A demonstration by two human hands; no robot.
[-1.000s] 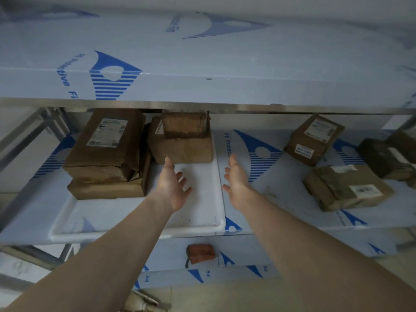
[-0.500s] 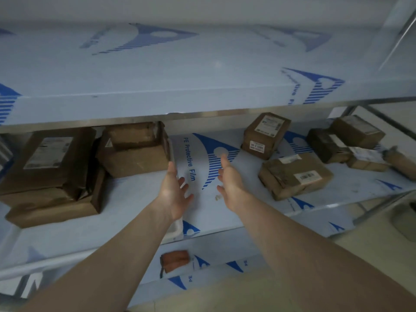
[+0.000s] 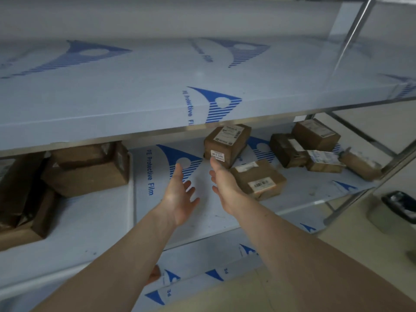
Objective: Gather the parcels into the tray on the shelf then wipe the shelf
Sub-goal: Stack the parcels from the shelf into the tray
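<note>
Shelf point(image 3: 292, 194) is carrying everything, wrapped in blue-printed protective film; upper shelf point(image 3: 157, 97) is overhanging and shadowing the back. Tray point(image 3: 90, 221) is sitting on the shelf's left part, white, shallow rim, already holding several stacked brown parcels point(image 3: 87, 170); its left end is running out of view.

Loose parcels are lying on the shelf right of the tray: flat labelled parcel point(image 3: 258, 179) nearest, boxy parcel point(image 3: 226, 144) behind it, tilted, a cluster point(image 3: 304, 145) further right near the frame post.

Both hands are hanging over bare shelf between tray and loose parcels, holding nothing. Left hand point(image 3: 179, 197): fingers spread wide, palm turned inward. Right hand point(image 3: 222, 188): fingers extended and relaxed, just beside the flat parcel, pointing toward the boxy one; contact not discernible.

Handling guess: taped cardboard, stiff, probably light, tape maybe slick. Am favouring gripping opposite side faces, two-handed for the boxy one.

Hard to read: label text, rear of the tray stack in shadow, rightmost parcel blurred. Reddish item point(image 3: 154, 274) on the lower shelf mostly hidden by the left forearm. No cloth in view.
</note>
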